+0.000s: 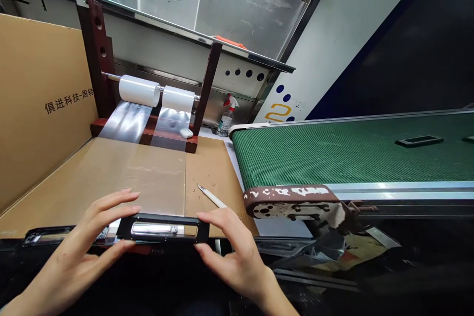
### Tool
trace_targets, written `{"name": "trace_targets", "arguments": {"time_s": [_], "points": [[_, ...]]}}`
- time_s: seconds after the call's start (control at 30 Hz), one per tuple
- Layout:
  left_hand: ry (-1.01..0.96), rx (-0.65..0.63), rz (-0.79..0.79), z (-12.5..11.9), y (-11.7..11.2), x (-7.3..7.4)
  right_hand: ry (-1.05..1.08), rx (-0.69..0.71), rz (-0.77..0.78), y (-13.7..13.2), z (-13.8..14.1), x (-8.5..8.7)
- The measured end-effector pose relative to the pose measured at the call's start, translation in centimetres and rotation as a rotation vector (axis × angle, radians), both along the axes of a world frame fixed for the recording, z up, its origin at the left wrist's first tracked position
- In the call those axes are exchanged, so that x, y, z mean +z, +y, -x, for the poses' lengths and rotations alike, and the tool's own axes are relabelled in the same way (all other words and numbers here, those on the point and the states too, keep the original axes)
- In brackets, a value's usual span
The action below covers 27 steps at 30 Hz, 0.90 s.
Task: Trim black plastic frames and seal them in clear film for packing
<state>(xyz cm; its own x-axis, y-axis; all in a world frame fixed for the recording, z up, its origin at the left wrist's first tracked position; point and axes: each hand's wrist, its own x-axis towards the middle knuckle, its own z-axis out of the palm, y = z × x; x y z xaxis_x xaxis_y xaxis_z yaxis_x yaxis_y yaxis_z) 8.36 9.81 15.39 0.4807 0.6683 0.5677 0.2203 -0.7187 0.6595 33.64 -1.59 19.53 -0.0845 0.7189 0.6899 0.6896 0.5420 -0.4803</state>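
Note:
At the cardboard's front edge, both hands hold a black rectangular frame (202, 230) with a long window in its middle. My left hand (79, 237) pinches its left end, thumb below and fingers above. My right hand (237, 247) grips the right end between thumb and forefinger. Just beyond my right hand lies a craft knife (212, 196) with a pale handle, partly covered by that hand. Another dark, glossy part (48, 234) shows behind my left wrist, mostly hidden. Clear film (155, 173) stretches over the cardboard in front of the hands.
Two film rolls (138, 90) hang on a rod in a dark red stand (192, 145). A spray bottle (225, 121) stands beside it. On the right runs a green conveyor belt (314, 153) carrying another black frame (419, 141). A cardboard wall (40, 69) rises at left.

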Motion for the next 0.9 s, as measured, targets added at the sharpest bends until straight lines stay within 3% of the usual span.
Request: {"name": "trace_targets", "arguments": {"time_s": [0.9], "points": [[0.039,-0.03,-0.049,0.6,0.2,-1.4,0.068,0.007,0.022,-0.2,0.2,-1.7]]}}
